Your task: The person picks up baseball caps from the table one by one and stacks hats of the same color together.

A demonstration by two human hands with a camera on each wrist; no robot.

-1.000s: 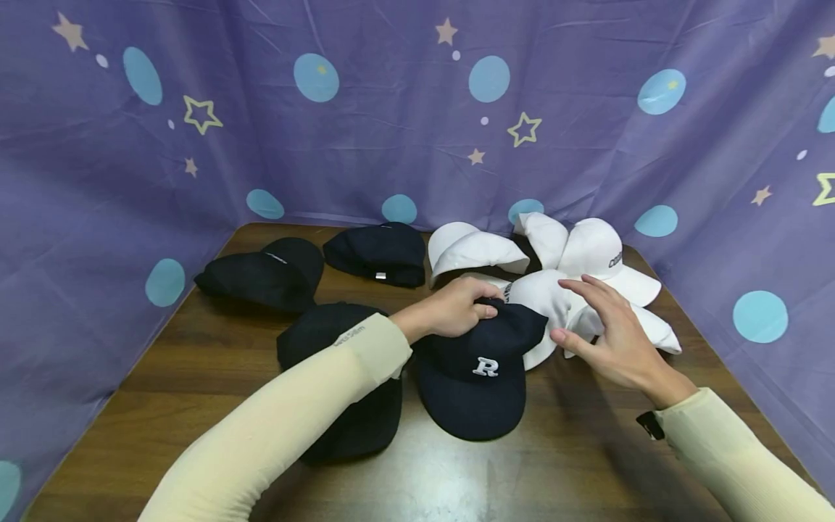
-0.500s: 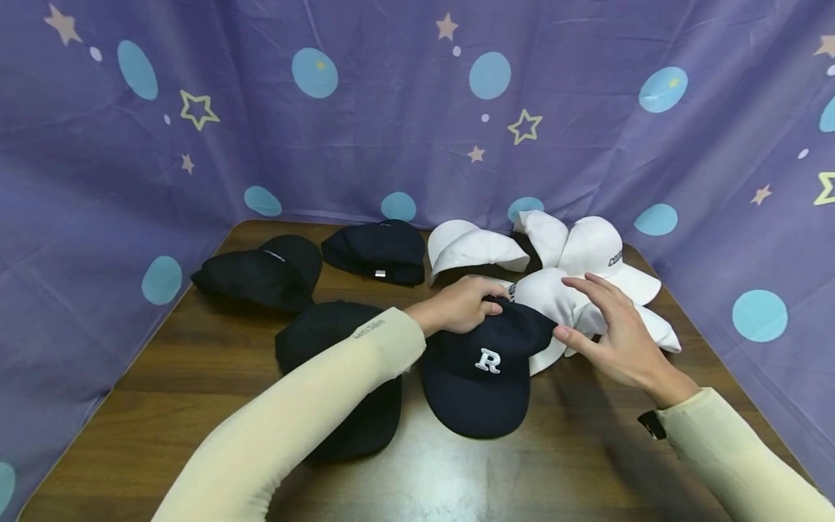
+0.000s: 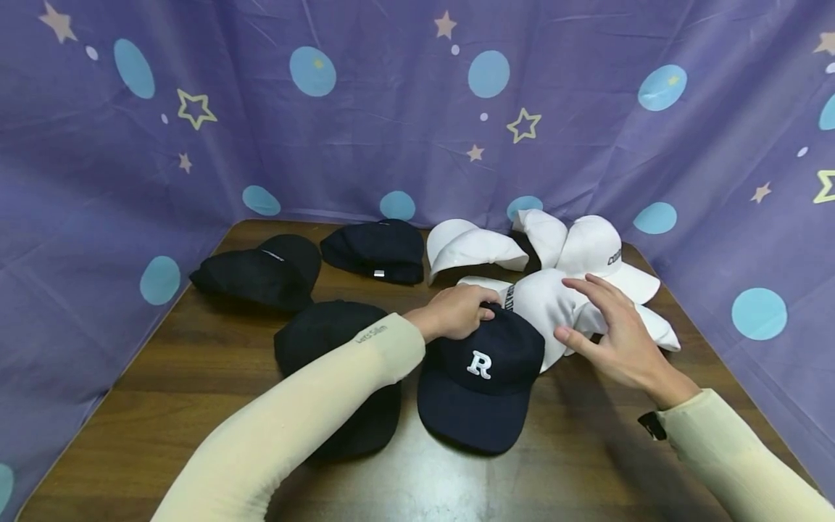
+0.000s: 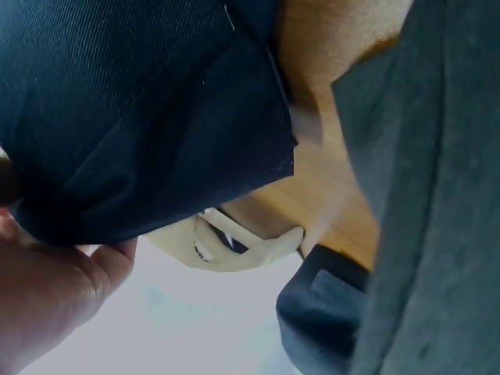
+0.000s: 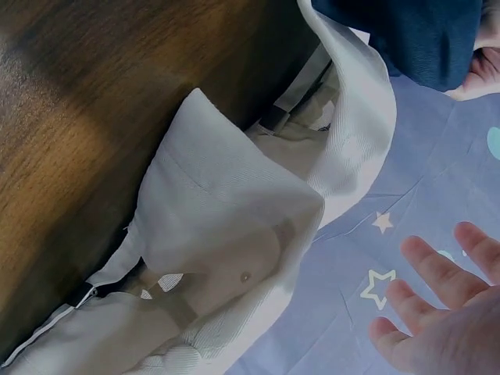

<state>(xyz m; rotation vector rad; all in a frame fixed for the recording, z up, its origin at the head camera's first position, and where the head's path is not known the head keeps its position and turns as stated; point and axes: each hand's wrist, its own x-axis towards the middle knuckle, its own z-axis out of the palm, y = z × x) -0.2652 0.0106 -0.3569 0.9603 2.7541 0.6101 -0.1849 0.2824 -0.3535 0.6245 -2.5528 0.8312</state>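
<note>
Pinching the top of the crown between thumb and fingers, our left hand (image 3: 459,310) holds the navy twill baseball cap (image 3: 483,388) with a white letter R, its curved brim towards us; we cannot tell whether that brim touches the brown wood-grain table (image 3: 163,391). Our right hand (image 3: 616,337), fingers loosely spread and holding nothing, hangs to the right of the navy cap, apart from it. Just behind the navy cap lies a white rounded fabric cap (image 3: 541,301) with dark lettering; to its left, partly hidden by our cream cloth sleeve (image 3: 320,406), lies a black soft fabric cap (image 3: 326,330). We judge the step in hand to be handling the navy cap one-handed by its crown; the next move seems to call for a firm pinch and a brim guided clear of its neighbours, our right hand free to steady the crown.
</note>
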